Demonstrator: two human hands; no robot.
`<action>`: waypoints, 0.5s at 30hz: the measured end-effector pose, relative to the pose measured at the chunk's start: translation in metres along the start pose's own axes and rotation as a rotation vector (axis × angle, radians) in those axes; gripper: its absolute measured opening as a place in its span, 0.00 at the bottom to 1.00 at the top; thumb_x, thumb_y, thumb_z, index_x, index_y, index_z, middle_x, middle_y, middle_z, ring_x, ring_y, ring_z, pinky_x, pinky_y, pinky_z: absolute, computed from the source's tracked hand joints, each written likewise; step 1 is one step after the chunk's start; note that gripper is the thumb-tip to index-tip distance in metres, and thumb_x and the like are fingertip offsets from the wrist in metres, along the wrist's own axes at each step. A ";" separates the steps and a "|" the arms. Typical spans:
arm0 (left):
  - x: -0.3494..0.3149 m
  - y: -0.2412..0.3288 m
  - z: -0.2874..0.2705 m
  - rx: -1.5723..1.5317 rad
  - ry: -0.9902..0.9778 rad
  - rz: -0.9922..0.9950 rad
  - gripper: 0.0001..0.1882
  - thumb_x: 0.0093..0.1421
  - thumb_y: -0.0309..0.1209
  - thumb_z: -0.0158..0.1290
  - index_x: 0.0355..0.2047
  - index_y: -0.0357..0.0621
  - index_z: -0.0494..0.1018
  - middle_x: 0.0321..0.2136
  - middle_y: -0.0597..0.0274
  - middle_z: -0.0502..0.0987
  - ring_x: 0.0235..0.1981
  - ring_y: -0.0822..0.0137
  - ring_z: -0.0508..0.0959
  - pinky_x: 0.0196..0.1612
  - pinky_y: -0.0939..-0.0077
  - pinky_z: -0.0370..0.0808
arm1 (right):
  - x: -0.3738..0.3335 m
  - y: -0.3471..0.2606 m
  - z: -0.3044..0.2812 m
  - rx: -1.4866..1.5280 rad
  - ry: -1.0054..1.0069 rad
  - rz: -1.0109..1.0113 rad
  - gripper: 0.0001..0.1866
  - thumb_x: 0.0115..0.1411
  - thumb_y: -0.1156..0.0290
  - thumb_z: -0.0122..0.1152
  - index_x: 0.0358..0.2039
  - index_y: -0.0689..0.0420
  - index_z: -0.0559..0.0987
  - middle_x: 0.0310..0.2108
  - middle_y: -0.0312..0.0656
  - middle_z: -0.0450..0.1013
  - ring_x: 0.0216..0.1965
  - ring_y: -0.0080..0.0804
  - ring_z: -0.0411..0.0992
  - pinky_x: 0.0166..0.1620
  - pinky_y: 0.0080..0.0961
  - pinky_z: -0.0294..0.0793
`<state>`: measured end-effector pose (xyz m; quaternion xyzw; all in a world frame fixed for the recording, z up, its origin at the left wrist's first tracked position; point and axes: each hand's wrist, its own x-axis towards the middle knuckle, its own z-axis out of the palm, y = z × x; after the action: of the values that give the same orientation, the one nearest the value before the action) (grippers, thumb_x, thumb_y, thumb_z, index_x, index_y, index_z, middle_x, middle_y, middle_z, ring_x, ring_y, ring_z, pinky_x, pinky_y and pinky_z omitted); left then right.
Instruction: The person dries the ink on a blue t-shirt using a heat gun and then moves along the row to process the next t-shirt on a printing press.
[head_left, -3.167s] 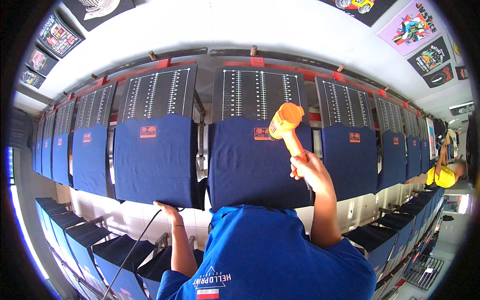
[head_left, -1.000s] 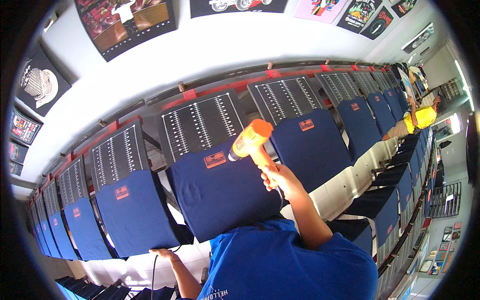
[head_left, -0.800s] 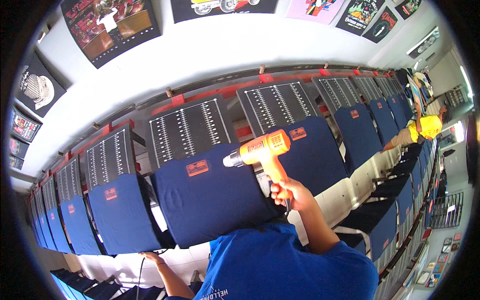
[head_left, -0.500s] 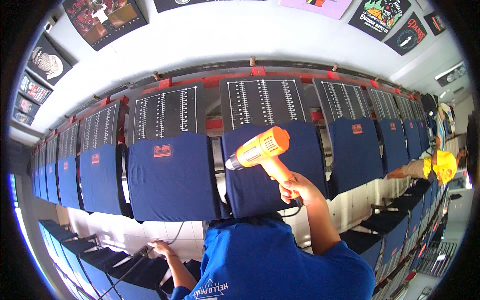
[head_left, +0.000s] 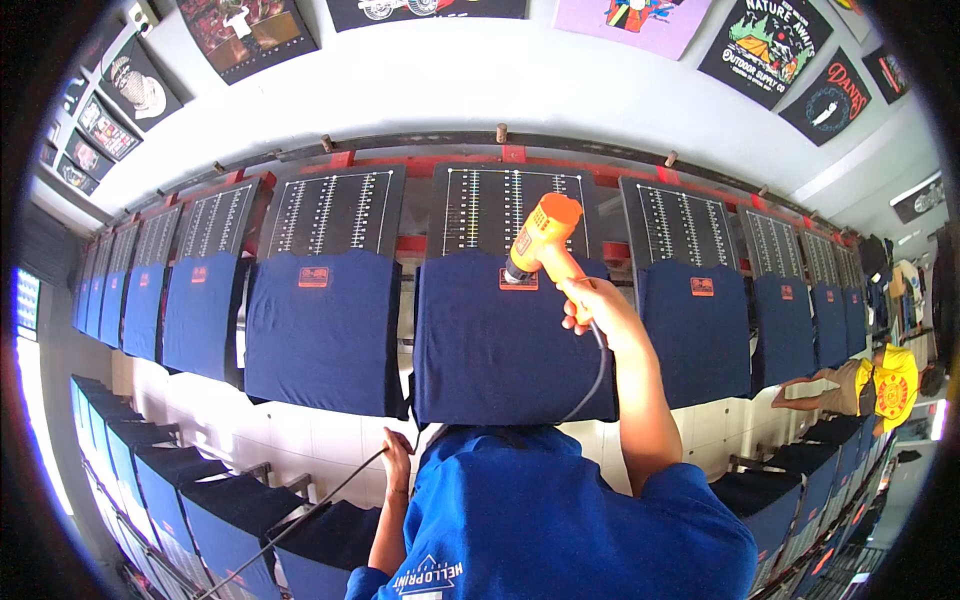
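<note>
My right hand (head_left: pixel 607 312) is wrapped round the handle of an orange heat gun (head_left: pixel 545 240). The dark nozzle points down at a small orange-red print (head_left: pixel 522 285) and partly covers it in this view; the gap between them cannot be judged. That print lies near the top of a navy T-shirt (head_left: pixel 505 355) spread on a black board (head_left: pixel 490 205) with white ruled scales. Low on the left, my left hand (head_left: pixel 397 456) has its fingers closed on a black power cord (head_left: pixel 340 486), which runs off to the lower left.
More boards with navy shirts (head_left: pixel 320 350) stretch left and right on a red frame. Another row of shirt-covered boards (head_left: pixel 225 500) stands behind me, across a tiled aisle (head_left: pixel 340 432). A person in a yellow shirt (head_left: pixel 893 388) stands at the right. Printed samples (head_left: pixel 765 48) hang on the white wall.
The heat gun has moved right and up, its nozzle now over the middle shirt's print. My left hand has shifted right and up with the cord. The view has shifted slightly.
</note>
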<state>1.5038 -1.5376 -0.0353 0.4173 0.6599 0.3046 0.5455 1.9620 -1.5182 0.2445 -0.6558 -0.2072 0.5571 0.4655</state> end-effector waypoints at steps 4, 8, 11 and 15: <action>0.018 0.003 0.015 -0.320 0.137 -0.069 0.33 0.65 0.61 0.28 0.18 0.46 0.62 0.12 0.64 0.63 0.14 0.70 0.66 0.21 0.75 0.68 | 0.009 0.004 0.007 -0.053 -0.018 -0.031 0.18 0.60 0.55 0.57 0.37 0.60 0.71 0.21 0.34 0.71 0.21 0.23 0.74 0.21 0.16 0.70; 0.039 0.014 -0.013 -0.467 0.323 -0.096 0.32 0.62 0.65 0.30 0.20 0.50 0.61 0.13 0.69 0.58 0.15 0.70 0.61 0.22 0.72 0.67 | 0.015 0.011 0.009 -0.059 -0.007 -0.014 0.18 0.59 0.55 0.57 0.36 0.59 0.72 0.21 0.34 0.71 0.22 0.24 0.74 0.22 0.17 0.70; 0.055 0.028 -0.033 -0.550 0.418 -0.095 0.31 0.62 0.65 0.30 0.20 0.52 0.60 0.14 0.70 0.58 0.15 0.72 0.59 0.21 0.75 0.64 | 0.013 0.010 0.014 -0.045 -0.020 0.014 0.17 0.59 0.56 0.58 0.35 0.58 0.71 0.21 0.34 0.70 0.22 0.24 0.74 0.22 0.18 0.70; 0.080 0.047 -0.047 -0.577 0.447 -0.076 0.30 0.62 0.63 0.32 0.22 0.51 0.60 0.14 0.68 0.58 0.14 0.73 0.58 0.19 0.77 0.63 | 0.017 0.015 0.021 -0.063 -0.007 -0.013 0.16 0.60 0.57 0.57 0.36 0.58 0.72 0.21 0.34 0.71 0.23 0.23 0.74 0.23 0.18 0.70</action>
<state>1.4637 -1.4428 -0.0219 0.1445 0.6649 0.5412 0.4941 1.9437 -1.5042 0.2244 -0.6667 -0.2306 0.5497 0.4473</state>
